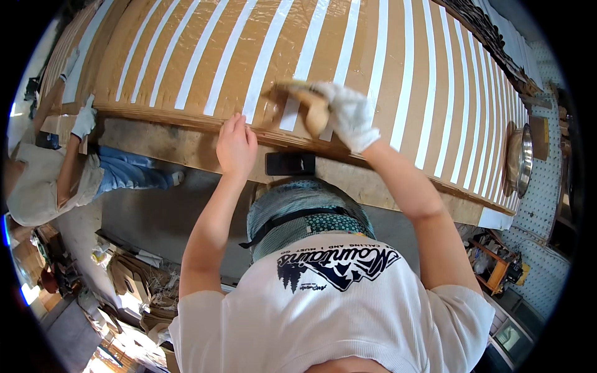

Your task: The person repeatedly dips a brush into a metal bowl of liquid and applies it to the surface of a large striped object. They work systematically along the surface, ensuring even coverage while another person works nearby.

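Note:
A long brown board [388, 81] lies before me, crossed by many parallel white strips [407, 68], its surface glossy in places. My right hand [352, 117], in a white glove, grips a tan wooden-looking tool [317, 117] over the strips near the middle. That tool has a flat edge and a rounded end; blur and the glove hide its exact kind. Bare, my left hand [237, 147] rests its outstretched fingertips on the board's near edge, beside the lower end of a white strip, holding nothing.
Below the board's edge sits a black rectangular object [290, 164]. A co-worker with a gloved hand [84, 118] stands at the board's left end. A metal bowl [526, 160] is at the right end. Cardboard scraps [132, 273] lie on the lower left.

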### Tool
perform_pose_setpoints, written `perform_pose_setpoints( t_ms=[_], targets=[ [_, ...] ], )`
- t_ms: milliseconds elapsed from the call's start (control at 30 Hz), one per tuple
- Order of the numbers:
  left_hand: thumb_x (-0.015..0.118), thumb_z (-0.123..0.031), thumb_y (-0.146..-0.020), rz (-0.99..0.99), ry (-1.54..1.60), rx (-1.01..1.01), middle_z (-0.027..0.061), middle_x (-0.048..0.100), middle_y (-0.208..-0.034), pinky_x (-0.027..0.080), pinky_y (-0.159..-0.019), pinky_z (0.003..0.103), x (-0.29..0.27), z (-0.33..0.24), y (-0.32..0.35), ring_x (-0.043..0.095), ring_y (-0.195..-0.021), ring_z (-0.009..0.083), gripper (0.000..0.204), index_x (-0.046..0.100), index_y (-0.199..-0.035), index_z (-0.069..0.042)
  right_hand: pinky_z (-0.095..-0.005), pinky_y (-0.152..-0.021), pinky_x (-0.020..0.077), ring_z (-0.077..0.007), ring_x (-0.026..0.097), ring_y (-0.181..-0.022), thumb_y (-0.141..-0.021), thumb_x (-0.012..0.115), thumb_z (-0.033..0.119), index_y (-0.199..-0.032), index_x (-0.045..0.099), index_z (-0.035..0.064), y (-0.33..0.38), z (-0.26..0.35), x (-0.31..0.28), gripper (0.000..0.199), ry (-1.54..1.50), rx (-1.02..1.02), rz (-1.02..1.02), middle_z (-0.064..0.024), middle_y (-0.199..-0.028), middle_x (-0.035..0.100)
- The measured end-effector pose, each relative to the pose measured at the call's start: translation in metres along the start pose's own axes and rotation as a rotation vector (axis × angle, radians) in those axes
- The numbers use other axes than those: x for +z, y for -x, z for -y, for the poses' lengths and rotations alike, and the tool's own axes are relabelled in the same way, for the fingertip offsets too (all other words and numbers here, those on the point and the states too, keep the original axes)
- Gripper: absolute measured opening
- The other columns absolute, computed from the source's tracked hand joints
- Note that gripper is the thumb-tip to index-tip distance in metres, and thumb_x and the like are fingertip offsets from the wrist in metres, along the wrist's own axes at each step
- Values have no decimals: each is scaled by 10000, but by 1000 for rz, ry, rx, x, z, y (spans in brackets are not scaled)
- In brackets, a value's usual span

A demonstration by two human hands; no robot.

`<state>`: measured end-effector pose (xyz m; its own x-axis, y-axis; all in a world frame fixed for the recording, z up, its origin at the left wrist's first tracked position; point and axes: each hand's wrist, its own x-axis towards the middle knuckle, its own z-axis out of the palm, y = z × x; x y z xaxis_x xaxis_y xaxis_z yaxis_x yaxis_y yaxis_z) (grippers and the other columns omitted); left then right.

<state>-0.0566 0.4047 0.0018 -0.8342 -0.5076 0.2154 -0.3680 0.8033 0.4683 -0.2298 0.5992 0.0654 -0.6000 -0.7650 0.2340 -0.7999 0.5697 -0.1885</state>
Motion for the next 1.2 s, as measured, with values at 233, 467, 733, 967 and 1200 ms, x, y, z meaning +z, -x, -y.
perform_pose_setpoints(
  t_ms=[233, 467, 733, 967, 1200],
  targets=[
    [564, -203, -902, 105, -311, 138, 217, 608, -1230, 462, -991, 392, 8, 4, 0, 574, -1172, 321, 364, 609, -1150, 61, -365, -597, 539, -263, 668, -710, -806, 675, 305, -1112, 637, 188, 18, -32, -29, 330, -73, -15, 252, -81, -834, 674],
    [554, -644, -838, 523, -523, -41, 288, 615, -1161, 551, -799, 406, -15, -68, -34, 619, -1090, 344, 783, 646, -1035, 108, -416, -668, 519, -309, 640, -778, -895, 604, 400, -1081, 624, 110, 2, -135, -15, 346, 3, 260, -134, -132, -876, 633],
    [569, -764, -744, 733, -598, -185, 294, 585, -1212, 469, -946, 403, -11, -93, -51, 529, -1184, 402, 872, 709, -994, 60, -365, -626, 539, -269, 676, -707, -778, 700, 332, -984, 668, 99, 32, -90, -46, 313, -128, 97, 306, -136, -866, 684],
    [584, -773, -714, 782, -602, -245, 325, 544, -1263, 439, -994, 413, -5, -103, -69, 502, -1210, 444, 927, 679, -1052, 85, -405, -640, 540, -330, 671, -744, -784, 711, 418, -877, 632, 30, -108, -217, -30, 407, 76, 354, 144, -179, -778, 644],
    [546, -813, -707, 768, -733, -248, 399, 417, -1354, 308, -1118, 401, 8, -90, -55, 386, -1334, 437, 1187, 437, -1262, 231, -424, -786, 538, -350, 665, -902, -848, 663, 416, -1053, 624, 86, -268, -350, -1, 391, 78, 387, 80, -170, -946, 676]
  ],
)
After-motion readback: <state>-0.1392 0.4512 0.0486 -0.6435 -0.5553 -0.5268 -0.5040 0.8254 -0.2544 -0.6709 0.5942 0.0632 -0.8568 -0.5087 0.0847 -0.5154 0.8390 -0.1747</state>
